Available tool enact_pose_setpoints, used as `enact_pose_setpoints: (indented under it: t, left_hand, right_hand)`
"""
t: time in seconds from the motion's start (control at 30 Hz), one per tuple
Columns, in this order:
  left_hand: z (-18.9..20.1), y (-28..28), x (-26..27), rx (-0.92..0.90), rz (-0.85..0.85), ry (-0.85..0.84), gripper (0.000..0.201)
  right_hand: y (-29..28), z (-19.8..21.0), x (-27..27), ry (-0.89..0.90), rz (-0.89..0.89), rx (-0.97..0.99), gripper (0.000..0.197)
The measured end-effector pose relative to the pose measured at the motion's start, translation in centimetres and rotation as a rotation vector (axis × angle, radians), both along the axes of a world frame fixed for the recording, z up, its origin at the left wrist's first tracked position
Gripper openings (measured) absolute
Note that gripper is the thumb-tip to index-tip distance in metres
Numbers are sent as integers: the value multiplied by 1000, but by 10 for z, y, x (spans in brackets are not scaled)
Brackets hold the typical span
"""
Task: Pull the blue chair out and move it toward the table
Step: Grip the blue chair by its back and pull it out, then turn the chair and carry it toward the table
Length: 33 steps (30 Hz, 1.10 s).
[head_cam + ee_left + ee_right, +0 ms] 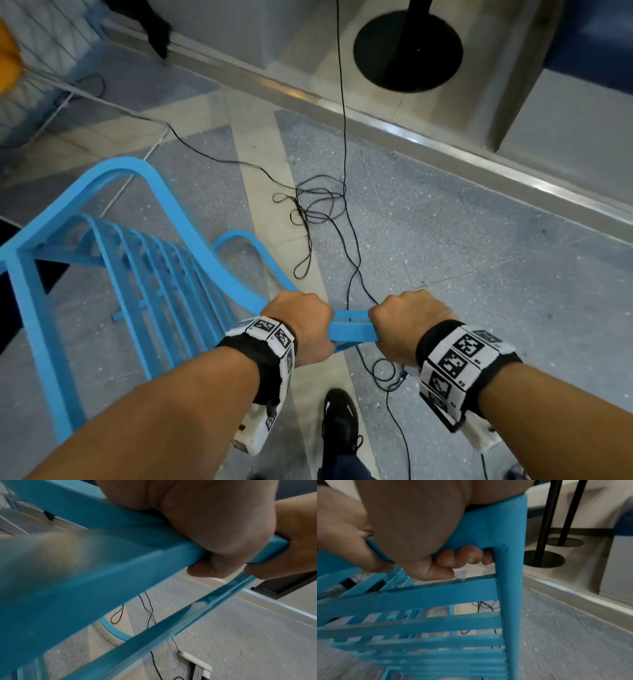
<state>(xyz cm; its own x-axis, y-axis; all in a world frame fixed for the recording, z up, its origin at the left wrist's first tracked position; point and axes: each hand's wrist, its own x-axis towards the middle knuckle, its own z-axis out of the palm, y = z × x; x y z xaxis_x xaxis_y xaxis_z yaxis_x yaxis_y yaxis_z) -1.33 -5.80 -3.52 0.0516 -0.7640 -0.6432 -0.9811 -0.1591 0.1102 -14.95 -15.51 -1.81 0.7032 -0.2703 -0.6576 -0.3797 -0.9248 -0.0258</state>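
Observation:
The blue slatted plastic chair (34,308) stands at the left of the head view with its back toward me. My left hand (301,318) and right hand (407,322) grip its top rail side by side, fingers curled under it. In the left wrist view the left hand (214,520) wraps the blue rail (120,540). In the right wrist view the right hand (411,520) clasps the chair's corner (488,527), its fingertips (464,555) showing beneath the rail. The table's black round pedestal base (407,51) stands far ahead on a raised floor.
Tangled black cables (315,205) lie on the speckled floor in front of the chair. A metal step edge (411,126) runs diagonally across. My black shoe (340,421) is below the hands. A white wire rack (51,102) stands at the far left. Two black pedestal bases (542,558) show at the right.

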Motion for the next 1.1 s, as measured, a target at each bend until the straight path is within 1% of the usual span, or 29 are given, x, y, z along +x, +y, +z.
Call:
enact_pose_setpoints:
  t: [0.1,0.2,0.33,0.47,0.57,0.63,0.67,0.73,0.77,0.87,0.93,0.97,1.03,1.07,1.1]
  left_hand:
    - [43,16,5,-66,22,8,22]
    - [92,35,7,-171,67,18,25]
    - [156,72,14,-302,159,30,27]
    - [202,140,29,-386,287,-17,27]
    - [219,207,35,-463,377,-30,29]
    - [219,254,29,-519,448,-14,40]
    - [217,277,24,-530,466,-12,48]
    - [212,319,16,-533,491,-17,59]
    - [210,337,16,-556,504,-27,60]
    - [210,392,20,-613,573,-7,52]
    - [214,423,20,-626,591,10,49]
    - [216,440,19,-625,598,17,46]
    - [222,473,14,-634,621,22,38]
    - [228,490,8,-640,654,25,33]
    - [236,505,-2,-643,691,62,26]
  right_hand:
    - [11,54,4,-24,52,-33,19]
    - [26,117,7,-37,97,-76,17]
    - [56,202,19,-83,216,-154,15]
    - [117,275,35,-179,354,-191,16]
    - [174,307,37,-287,417,-196,13]
    - [207,316,33,-385,444,-139,12]
    - [220,317,29,-411,452,-83,17]
    - [238,312,18,-387,410,51,29]
    - [243,307,12,-383,359,106,33]
    - [252,284,3,-395,210,157,42]
    - [263,270,10,-386,124,146,37]
    - [272,264,17,-368,123,132,29]
    - [295,257,33,-336,182,73,14]
    - [310,256,40,-330,239,42,11]
    - [326,255,44,-327,294,22,14]
